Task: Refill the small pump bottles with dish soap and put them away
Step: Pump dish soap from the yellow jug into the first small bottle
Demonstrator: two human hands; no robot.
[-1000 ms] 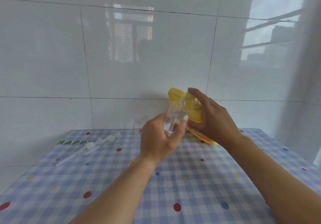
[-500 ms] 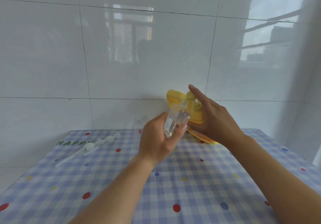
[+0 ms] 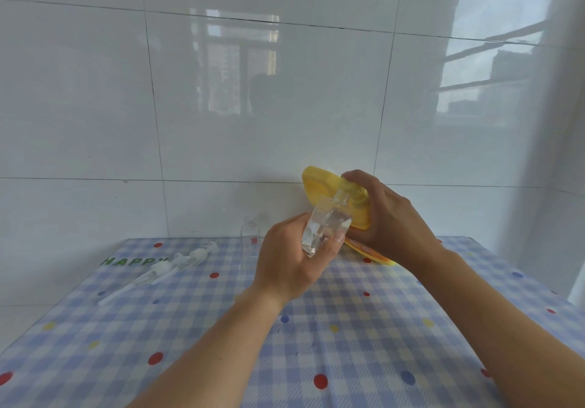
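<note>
Yellow soap jug (image 3: 318,190) is gripped in the right hand (image 3: 395,227), spout tipped at the neck of the small clear bottle (image 3: 326,227), held in the left hand (image 3: 291,265) above the table (image 3: 348,328) near its far edge. Soap could get spilled if that narrow neck is missed.

Left hand (image 3: 288,265) holds clear bottle (image 3: 326,226) tilted to yellow soap container (image 3: 317,183) in right hand (image 3: 398,227).
</note>
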